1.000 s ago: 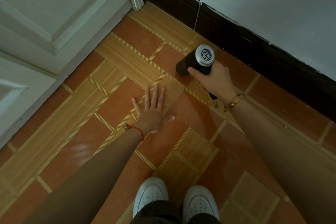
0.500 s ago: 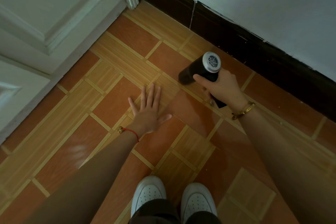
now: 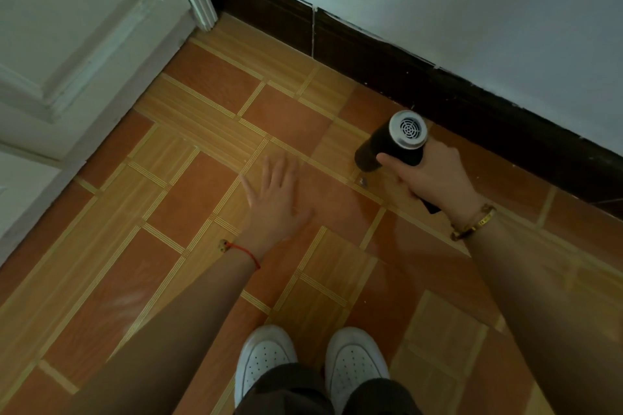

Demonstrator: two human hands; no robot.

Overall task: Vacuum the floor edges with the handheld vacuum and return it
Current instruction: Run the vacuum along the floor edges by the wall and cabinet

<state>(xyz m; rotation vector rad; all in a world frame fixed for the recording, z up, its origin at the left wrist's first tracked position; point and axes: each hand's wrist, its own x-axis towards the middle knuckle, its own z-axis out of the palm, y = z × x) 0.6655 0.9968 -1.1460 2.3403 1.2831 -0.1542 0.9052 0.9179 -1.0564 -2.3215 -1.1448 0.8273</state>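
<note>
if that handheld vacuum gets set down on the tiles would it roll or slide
Probably rolls a little: the handheld vacuum has a round barrel, though its handle, gripped in the right hand, may stop it. Likely light, since one hand holds it.

The floor (image 3: 202,185) shows terracotta squares and tan wood-grain bands with pale stripes. The handheld vacuum (image 3: 381,144) is black, its grilled end silver. Upper left, a white door (image 3: 67,27); dark-brown skirting (image 3: 371,57).

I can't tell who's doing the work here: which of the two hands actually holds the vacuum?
The right hand, with the gold bangle, grips the handheld vacuum; the left hand is spread open, holding nothing.
</note>
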